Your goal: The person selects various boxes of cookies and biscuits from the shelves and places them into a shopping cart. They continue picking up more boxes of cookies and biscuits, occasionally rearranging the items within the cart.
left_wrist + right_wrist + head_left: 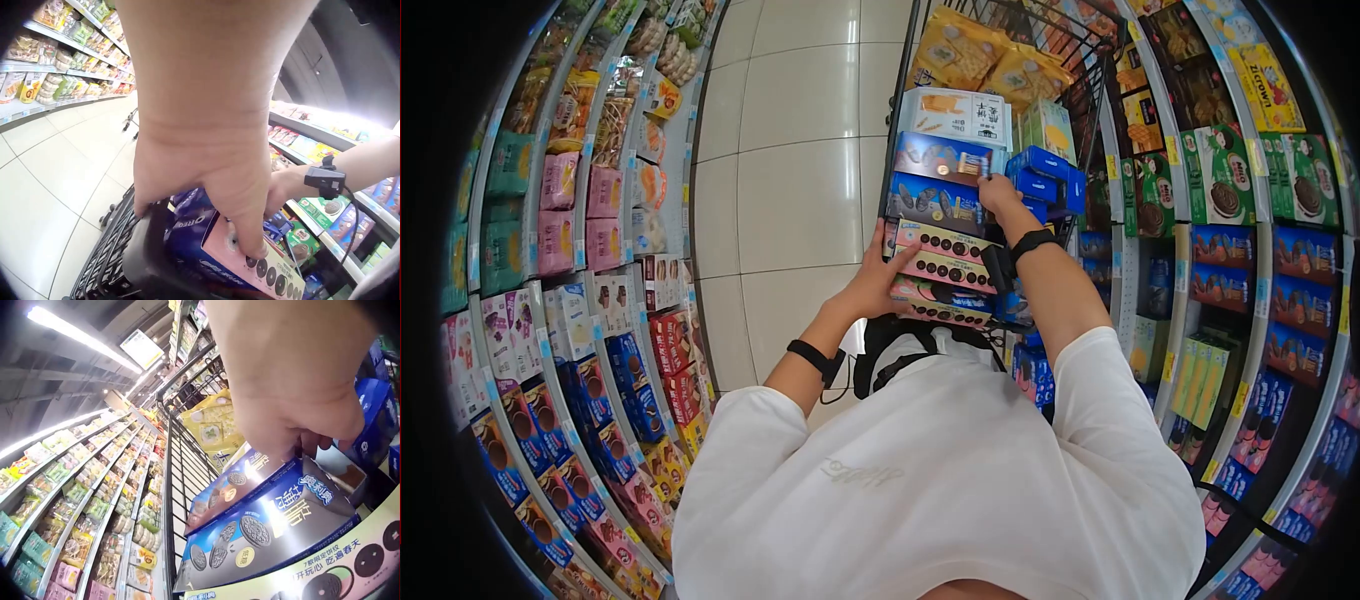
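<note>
My left hand is at the left end of a row of cookie boxes in a shopping cart. Its thumb lies on a pink cookie box printed with dark cookies, and the hand spans the box's end; the other fingertips are mostly hidden. My right hand reaches over the row with curled fingers, pinching the right end of a blue Oreo box. Another blue Oreo box stands directly in front of it, nearer my body. More pink and cream cookie boxes follow behind my left thumb.
The black wire cart also carries yellow snack bags, a white biscuit box and small blue packs. Stocked shelves stand close on the right; others line the left across the tiled aisle.
</note>
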The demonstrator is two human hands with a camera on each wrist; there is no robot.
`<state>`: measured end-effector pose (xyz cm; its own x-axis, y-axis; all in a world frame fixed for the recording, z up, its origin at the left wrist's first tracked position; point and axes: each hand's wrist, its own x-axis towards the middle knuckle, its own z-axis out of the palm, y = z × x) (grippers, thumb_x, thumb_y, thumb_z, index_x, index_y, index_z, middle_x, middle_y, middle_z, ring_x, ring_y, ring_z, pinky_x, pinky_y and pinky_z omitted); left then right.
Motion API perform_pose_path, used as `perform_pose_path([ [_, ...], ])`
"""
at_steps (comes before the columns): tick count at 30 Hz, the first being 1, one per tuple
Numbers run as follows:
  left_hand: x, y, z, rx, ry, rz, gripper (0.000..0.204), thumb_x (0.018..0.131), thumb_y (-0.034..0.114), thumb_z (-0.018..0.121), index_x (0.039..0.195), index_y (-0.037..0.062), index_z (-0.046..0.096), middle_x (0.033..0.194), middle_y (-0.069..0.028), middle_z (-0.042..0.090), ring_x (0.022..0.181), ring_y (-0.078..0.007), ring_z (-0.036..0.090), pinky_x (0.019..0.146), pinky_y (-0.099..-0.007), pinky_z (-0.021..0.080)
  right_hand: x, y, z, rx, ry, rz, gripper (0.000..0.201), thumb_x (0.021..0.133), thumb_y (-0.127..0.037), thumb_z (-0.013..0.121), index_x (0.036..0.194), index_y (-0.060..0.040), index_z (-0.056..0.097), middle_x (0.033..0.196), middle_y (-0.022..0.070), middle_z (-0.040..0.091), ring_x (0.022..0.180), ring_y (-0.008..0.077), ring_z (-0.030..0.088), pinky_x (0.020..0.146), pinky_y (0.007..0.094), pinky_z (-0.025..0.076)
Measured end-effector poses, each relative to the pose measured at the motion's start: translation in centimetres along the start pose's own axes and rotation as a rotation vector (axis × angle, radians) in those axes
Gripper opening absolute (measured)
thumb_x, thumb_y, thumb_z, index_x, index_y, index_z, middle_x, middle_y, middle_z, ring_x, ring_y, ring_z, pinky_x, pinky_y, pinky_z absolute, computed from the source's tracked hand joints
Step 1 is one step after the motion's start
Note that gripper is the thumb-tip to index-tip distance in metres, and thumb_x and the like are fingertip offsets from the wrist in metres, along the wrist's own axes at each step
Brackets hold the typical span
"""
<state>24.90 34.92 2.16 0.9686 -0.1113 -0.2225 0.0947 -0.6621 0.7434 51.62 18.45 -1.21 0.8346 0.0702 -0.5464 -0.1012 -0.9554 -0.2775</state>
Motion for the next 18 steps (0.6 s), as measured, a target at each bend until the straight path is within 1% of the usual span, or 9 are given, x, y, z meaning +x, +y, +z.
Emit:
perform_pose_path([
  [5,-0.3,-1.2,1.6,-0.188,0.136,-0.030,0.120,0.053,0.024,0.092,0.152,0.0267,0.024,0.152,-0.0345,-0.009,0.142,-0.0532,0.003,0.116,-0.0501,0.022,2.0,1.1,1.3,-0.089,-0.043,-0.147,0.042,0.090,-0.037,0.054,0.120,-0.0100,0.064,0.118,0.0163,0.066,0.114,0.0364,0.059,0.100,0.0476,0.036],
  [7,-0.7,-0.9,1.8,-0.202,0.111,-0.075,0.121,0.054,0.023,0.092,0.153,0.0258,0.022,0.152,-0.0337,-0.007,0.142,-0.0528,0.003,0.116,-0.0507,0.022,1.0,1.3,1.0,-0.065,-0.029,-0.219,0.042,0.087,-0.038,0.058,0.118,-0.0105,0.065,0.113,0.0167,0.068,0.110,0.0367,0.061,0.097,0.0489,0.036],
  [8,-0.6,-0.7,1.5,-0.204,0.117,-0.092,0.122,0.055,0.023,0.091,0.153,0.0249,0.020,0.152,-0.0329,-0.006,0.142,-0.0523,0.002,0.116,-0.0512,0.021,0.2,1.1,0.3,-0.052,-0.039,-0.234,0.039,0.088,-0.033,0.060,0.116,-0.0062,0.065,0.108,0.0177,0.069,0.108,0.0330,0.063,0.092,0.0445,0.041],
  [10,-0.7,-0.5,1.6,-0.223,0.095,-0.102,0.121,0.057,0.023,0.091,0.154,0.0256,0.018,0.153,-0.0313,-0.003,0.143,-0.0508,0.003,0.116,-0.0513,0.022,0.0,2.2,-0.5,0.234,-0.191,-0.228,0.036,0.090,-0.026,0.060,0.117,-0.0017,0.063,0.106,0.0162,0.069,0.104,0.0266,0.064,0.087,0.0376,0.047],
  [11,-0.7,-0.4,1.6,-0.256,0.097,-0.117,0.120,0.058,0.023,0.090,0.154,0.0258,0.017,0.153,-0.0305,-0.003,0.143,-0.0502,0.005,0.116,-0.0511,0.022,-0.7,3.2,-0.7,0.242,-0.190,-0.222,0.036,0.090,-0.026,0.060,0.117,-0.0017,0.063,0.106,0.0162,0.069,0.104,0.0266,0.064,0.087,0.0376,0.047],
  [13,-0.7,-0.6,1.9,-0.306,0.100,-0.120,0.116,0.062,0.026,0.088,0.153,0.0257,0.017,0.153,-0.0299,0.000,0.142,-0.0492,0.008,0.116,-0.0527,0.020,-3.8,5.9,-1.3,0.505,0.124,-0.552,0.036,0.088,-0.023,0.061,0.117,-0.0001,0.063,0.109,0.0196,0.067,0.101,0.0321,0.065,0.086,0.0385,0.050],
  [16,-0.2,-1.0,2.8,-0.180,0.090,-0.200,0.114,0.064,0.033,0.087,0.153,0.0246,0.017,0.153,-0.0310,0.006,0.142,-0.0486,0.009,0.115,-0.0551,0.017,-8.5,9.2,-1.7,0.638,0.048,-0.554,0.030,0.090,-0.012,0.059,0.117,-0.0006,0.062,0.108,0.0188,0.066,0.100,0.0307,0.064,0.087,0.0364,0.050],
  [17,-0.3,-1.2,3.0,-0.201,0.130,-0.227,0.108,0.069,0.037,0.083,0.153,0.0224,0.018,0.153,-0.0284,0.018,0.142,-0.0487,0.011,0.115,-0.0556,0.014,-9.9,10.3,-1.4,0.546,0.087,-0.631,0.031,0.089,-0.013,0.061,0.118,-0.0010,0.061,0.108,0.0165,0.066,0.101,0.0277,0.064,0.088,0.0355,0.050],
  [18,-0.5,-1.8,3.3,-0.180,0.159,-0.159,0.104,0.072,0.036,0.081,0.153,0.0191,0.018,0.152,-0.0261,0.022,0.142,-0.0472,0.013,0.115,-0.0543,0.014,-11.3,11.2,-0.6,0.448,0.135,-0.697,0.032,0.089,-0.013,0.062,0.119,-0.0013,0.061,0.107,0.0142,0.066,0.101,0.0248,0.063,0.090,0.0346,0.049],
])
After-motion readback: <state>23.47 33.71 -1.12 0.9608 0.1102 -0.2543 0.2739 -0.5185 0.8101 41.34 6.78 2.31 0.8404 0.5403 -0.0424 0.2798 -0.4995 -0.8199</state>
